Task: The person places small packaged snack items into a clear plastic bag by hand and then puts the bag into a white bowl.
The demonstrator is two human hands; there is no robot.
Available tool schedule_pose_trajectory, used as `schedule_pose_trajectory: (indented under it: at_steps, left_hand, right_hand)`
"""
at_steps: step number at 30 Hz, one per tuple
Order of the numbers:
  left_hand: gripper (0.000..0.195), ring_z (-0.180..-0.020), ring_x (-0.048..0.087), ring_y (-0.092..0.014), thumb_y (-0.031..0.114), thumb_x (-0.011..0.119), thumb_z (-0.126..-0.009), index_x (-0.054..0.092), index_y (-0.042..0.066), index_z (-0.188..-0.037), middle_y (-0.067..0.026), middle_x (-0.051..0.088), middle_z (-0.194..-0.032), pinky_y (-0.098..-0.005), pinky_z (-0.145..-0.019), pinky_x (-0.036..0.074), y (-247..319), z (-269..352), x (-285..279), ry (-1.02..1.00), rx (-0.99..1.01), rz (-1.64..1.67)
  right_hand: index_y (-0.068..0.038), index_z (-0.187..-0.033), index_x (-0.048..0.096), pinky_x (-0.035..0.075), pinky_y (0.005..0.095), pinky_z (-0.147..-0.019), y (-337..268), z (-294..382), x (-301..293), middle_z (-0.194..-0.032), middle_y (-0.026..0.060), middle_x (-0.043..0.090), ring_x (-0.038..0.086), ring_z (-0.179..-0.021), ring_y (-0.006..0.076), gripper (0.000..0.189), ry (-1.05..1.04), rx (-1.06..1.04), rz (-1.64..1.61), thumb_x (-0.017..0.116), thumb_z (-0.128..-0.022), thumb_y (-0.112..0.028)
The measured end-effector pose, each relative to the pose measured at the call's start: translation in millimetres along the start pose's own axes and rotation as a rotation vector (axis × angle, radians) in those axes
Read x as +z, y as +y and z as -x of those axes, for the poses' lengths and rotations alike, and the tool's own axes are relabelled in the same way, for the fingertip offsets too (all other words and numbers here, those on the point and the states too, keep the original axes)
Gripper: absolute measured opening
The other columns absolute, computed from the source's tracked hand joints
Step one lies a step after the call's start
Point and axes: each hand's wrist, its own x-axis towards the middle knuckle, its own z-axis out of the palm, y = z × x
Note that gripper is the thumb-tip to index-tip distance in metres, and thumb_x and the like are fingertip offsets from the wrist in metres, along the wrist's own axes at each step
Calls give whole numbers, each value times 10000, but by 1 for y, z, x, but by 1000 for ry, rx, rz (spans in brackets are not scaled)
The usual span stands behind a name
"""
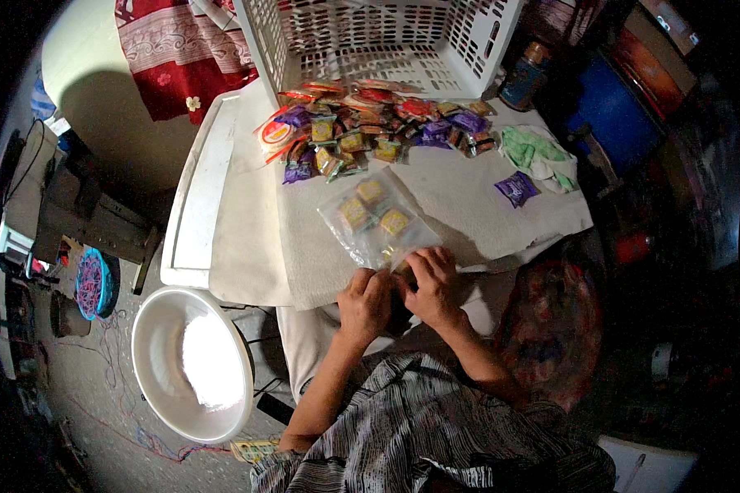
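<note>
Both of my hands hold the near edge of a clear plastic bag (375, 220), which lies at the front of the cloth-covered table. My left hand (365, 303) pinches its near corner, and my right hand (431, 285) grips the edge just to the right. Several small yellow wrapped pieces (394, 222) show through the bag. Behind it spreads a heap of small wrapped snacks (353, 142), with yellow, purple and red-and-clear wrappers. One purple packet (516, 188) lies apart on the right. The fingertips are partly hidden by the hands and the bag.
A white perforated plastic basket (370, 52) lies tipped towards me behind the heap. A green-and-white cloth (538, 154) and a dark jar (525, 77) are on the right. Below the table's left side stands a white basin (151, 363). The table's near edge (320, 301) is close to my wrists.
</note>
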Motion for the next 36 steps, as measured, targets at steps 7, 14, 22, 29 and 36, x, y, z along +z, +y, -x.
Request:
schedule_pose_trajectory:
  at_steps: [7,14,22,29,36]
  left_hand:
    - [245,-639,593,-300,-11,623,-746,615,27,-988,-114,562,-784,-380,-524,485,0,-1,-2,40,4,12]
    - [287,-653,587,-307,-30,609,-734,617,25,-1015,-127,558,-789,-379,-538,490,-4,0,-4,14,25,31]
    - [256,-642,591,-332,-28,605,-751,612,15,-1003,-141,576,-811,-395,-554,493,-4,-3,-4,6,44,84]
    - [273,-680,605,-330,-41,603,-737,609,-14,-1009,-161,578,-836,-385,-583,502,-2,-4,-9,8,45,83]
    - [281,-664,594,-321,-27,608,-732,611,-9,-1013,-155,577,-831,-381,-572,498,-4,-4,-8,3,56,84]
  right_hand:
    - [5,-1065,595,304,525,-1022,-15,10,-19,-1152,134,580,547,-1093,318,339,-14,-5,-11,679,-746,-74]
    - [43,-973,588,312,547,-996,-10,14,1,-1097,146,562,541,-1027,332,261,-63,-109,13,580,-712,32]
    - [41,-992,594,302,587,-1008,-23,11,9,-1132,143,559,520,-1068,348,286,-87,15,44,552,-710,24]
    - [45,-945,600,255,562,-1025,-16,14,9,-1132,126,569,516,-1097,302,205,-80,-66,108,568,-744,18]
    - [24,-930,583,243,610,-1015,-15,14,15,-1120,126,549,510,-1086,309,228,-77,-43,75,564,-707,-19]
